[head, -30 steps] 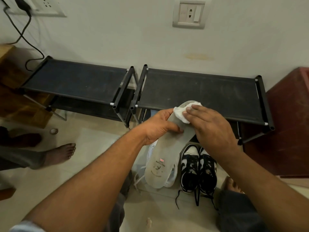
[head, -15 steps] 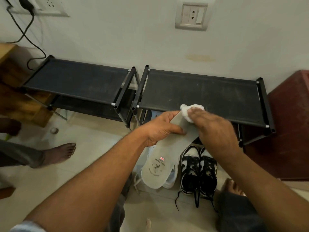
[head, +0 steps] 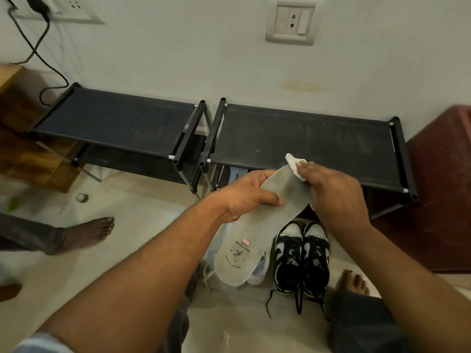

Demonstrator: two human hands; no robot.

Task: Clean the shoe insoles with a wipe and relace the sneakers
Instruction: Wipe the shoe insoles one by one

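Left hand (head: 244, 197) grip clamped round the grey insole (head: 257, 225) mid-length, right hand (head: 336, 197) grip pinching a white wipe (head: 293, 161) against its toe end, above black-white sneakers (head: 300, 258).

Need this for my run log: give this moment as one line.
step: clean insole | left hand: grips insole | right hand: holds wipe on insole's far end | black sneakers: on floor, laces loose

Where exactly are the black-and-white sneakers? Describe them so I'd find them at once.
Start at the right-hand black rack against the wall. On the floor just before it, below the right hand, stands a pair of sneakers. They are black and white with loose black laces trailing, unlike the pale shoes on their left, half hidden behind the grey insole.
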